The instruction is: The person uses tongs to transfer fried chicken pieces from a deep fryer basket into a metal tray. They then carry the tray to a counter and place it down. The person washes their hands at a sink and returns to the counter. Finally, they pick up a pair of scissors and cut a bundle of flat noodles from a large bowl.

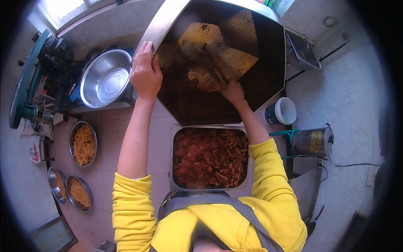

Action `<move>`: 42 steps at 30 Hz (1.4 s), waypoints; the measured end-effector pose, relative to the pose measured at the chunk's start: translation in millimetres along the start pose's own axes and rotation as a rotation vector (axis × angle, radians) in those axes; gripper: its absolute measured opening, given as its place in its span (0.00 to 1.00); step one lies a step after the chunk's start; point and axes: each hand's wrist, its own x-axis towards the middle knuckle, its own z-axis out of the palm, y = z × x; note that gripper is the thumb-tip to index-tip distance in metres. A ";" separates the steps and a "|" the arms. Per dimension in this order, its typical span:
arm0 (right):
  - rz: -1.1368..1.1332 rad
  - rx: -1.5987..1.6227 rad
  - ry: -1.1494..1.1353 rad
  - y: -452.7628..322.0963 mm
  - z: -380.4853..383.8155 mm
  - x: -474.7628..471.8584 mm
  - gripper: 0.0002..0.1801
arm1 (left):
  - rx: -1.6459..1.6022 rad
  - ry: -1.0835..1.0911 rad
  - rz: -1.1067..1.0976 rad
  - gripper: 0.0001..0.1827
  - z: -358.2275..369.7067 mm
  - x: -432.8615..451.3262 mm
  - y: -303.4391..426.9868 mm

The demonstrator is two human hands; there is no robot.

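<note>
A large hexagonal metal drum (267,75) faces me with its mouth open, its inner walls dark and spattered with orange-brown residue. My left hand (145,74) grips its left rim (157,26), fingers along the metal and thumb at the inner edge. Inside the mouth is my right hand (233,92), in shadow near the stained panels. Thin dark streaks lie by its fingertips; whether it holds a tool is unclear. Below the drum, close to my body, a rectangular steel tray (173,182) holds dark red, sauce-coated food pieces (207,157).
A wide steel basin (110,82) stands left of the drum, near a green machine (23,85) with a motor. Steel bowls (95,146) of orange-brown pieces sit on the tiled floor. Rightward are a white bucket (286,110) and a steel pot (310,141) with a teal hose (283,134).
</note>
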 end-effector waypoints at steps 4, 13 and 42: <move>-0.250 -0.199 -0.068 5.3 -12.2 15.7 0.28 | 0.000 0.000 0.006 0.18 -0.3 0.8 0.4; -0.209 -0.177 -0.099 7.4 -7.8 13.3 0.26 | -0.011 0.003 -0.009 0.17 -0.8 0.7 1.3; -0.643 -0.272 -0.257 -31.5 -39.4 5.3 0.26 | 0.003 0.004 0.028 0.18 0.8 0.7 -1.3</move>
